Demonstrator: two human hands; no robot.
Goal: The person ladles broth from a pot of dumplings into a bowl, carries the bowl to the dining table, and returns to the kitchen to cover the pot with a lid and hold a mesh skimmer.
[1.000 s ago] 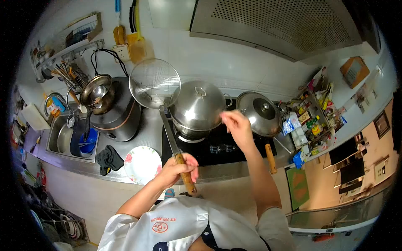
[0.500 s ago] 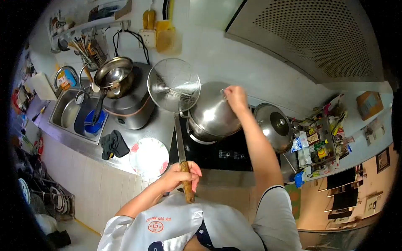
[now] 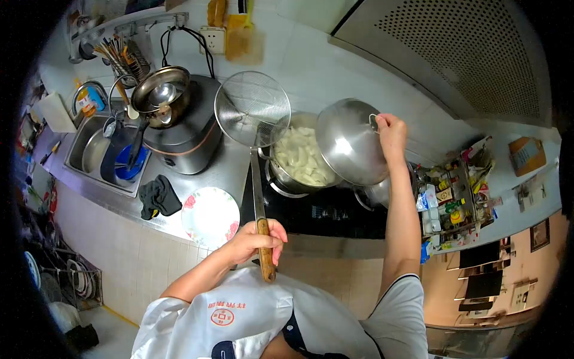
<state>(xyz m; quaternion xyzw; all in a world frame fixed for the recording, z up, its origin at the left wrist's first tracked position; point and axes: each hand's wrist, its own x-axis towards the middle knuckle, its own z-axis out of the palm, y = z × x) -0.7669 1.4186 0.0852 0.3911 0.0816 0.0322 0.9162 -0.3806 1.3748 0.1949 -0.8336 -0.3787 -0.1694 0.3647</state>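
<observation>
My left hand [image 3: 261, 242] is closed round the wooden handle of a wire skimmer [image 3: 253, 109], whose round mesh head is held up at the left of the pot. My right hand [image 3: 392, 139] grips the small loop handle of a steel pot lid [image 3: 353, 142], tilted off to the right of the pot. In the uncovered pot [image 3: 293, 182] are many pale, folded pieces that look like dumplings [image 3: 304, 157]. A white plate [image 3: 210, 216] with a pink floral rim lies on the counter near my left hand.
The pot stands on a black cooktop [image 3: 323, 218]; a second vessel [image 3: 376, 194] is partly hidden behind the lid. Left are a rice cooker [image 3: 185, 143] with pans on top, a dark cloth [image 3: 159, 198] and a sink [image 3: 84, 134]. A range hood [image 3: 442, 60] overhangs at right.
My right hand has lifted the lid off the pot and moved it right, uncovering the pale pieces. The lid now covers much of the second vessel. The skimmer stays in my left hand.
</observation>
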